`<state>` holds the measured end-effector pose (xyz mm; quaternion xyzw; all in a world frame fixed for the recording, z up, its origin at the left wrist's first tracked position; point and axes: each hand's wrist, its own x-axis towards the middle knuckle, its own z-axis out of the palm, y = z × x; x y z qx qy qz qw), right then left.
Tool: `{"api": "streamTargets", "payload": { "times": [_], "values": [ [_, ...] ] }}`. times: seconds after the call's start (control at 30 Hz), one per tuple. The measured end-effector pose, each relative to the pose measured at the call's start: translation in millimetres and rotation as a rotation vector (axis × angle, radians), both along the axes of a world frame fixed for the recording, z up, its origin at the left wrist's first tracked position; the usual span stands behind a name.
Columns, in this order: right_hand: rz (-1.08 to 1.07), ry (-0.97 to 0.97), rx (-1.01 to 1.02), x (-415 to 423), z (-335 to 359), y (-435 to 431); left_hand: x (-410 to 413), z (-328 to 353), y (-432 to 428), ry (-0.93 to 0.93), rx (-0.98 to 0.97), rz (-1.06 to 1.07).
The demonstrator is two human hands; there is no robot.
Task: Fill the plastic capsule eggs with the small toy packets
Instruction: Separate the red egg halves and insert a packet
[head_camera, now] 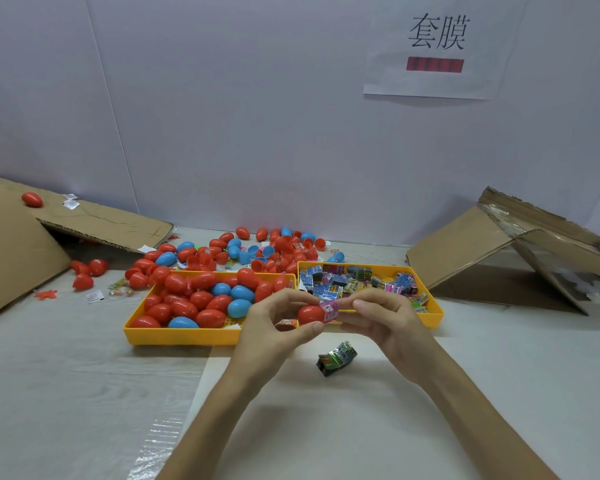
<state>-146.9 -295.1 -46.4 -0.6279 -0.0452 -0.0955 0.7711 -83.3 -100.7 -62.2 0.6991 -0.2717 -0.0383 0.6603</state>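
Two hands meet over the middle of the bench (361, 427): our left hand (274, 323) grips a red egg half (309, 314), our right hand (385, 317) pinches a pink packet (329, 309) at its mouth. We judge the bulky packet could catch on the rim and pop out, or a hard push could knock the egg half loose.

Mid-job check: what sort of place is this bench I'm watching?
Probably a hand-packing workstation, not a home. A yellow tray holds loose eggs, a second tray holds toy packets, cardboard sheets lie at both sides, and a printed sign hangs on the wall.
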Motion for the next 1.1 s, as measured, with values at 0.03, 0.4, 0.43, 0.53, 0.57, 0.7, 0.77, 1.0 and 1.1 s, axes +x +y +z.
{"api": "streamTargets", "payload": {
  "times": [0.03, 0.4, 0.43, 0.53, 0.57, 0.7, 0.77, 1.0, 1.1],
  "values": [
    [-0.023, -0.017, -0.033, 0.7, -1.2, -0.4, 0.1, -0.2, 0.1, -0.004, 0.005, 0.002],
    [-0.141, -0.117, -0.317, 3.1, -8.5, 3.0, -0.4, -0.8, -1.5, -0.024, 0.014, -0.024],
    [-0.146, -0.122, -0.327, 2.9, -8.5, 3.2, -0.3, -1.2, -1.3, -0.026, 0.012, -0.023],
    [-0.158, -0.137, -0.34, 2.6, -8.0, 4.1, -0.3, -1.9, -2.0, -0.033, 0.006, -0.021],
    [-0.161, -0.14, -0.339, 2.5, -7.9, 4.4, -0.4, -2.1, -2.3, -0.037, 0.005, -0.015],
    [-0.171, -0.157, -0.348, 3.4, -9.8, 3.7, 1.0, -3.5, -3.1, -0.056, 0.034, 0.027],
    [-0.169, -0.167, -0.356, 4.3, -10.9, 3.5, 1.3, -3.8, -3.3, -0.068, 0.059, 0.042],
    [-0.153, -0.187, -0.355, 4.8, -11.4, 3.5, 0.1, -3.4, -4.0, -0.11, 0.12, 0.045],
    [-0.152, -0.187, -0.359, 5.2, -12.3, 3.3, -0.2, -3.5, -3.8, -0.11, 0.126, 0.049]
  ]
}}
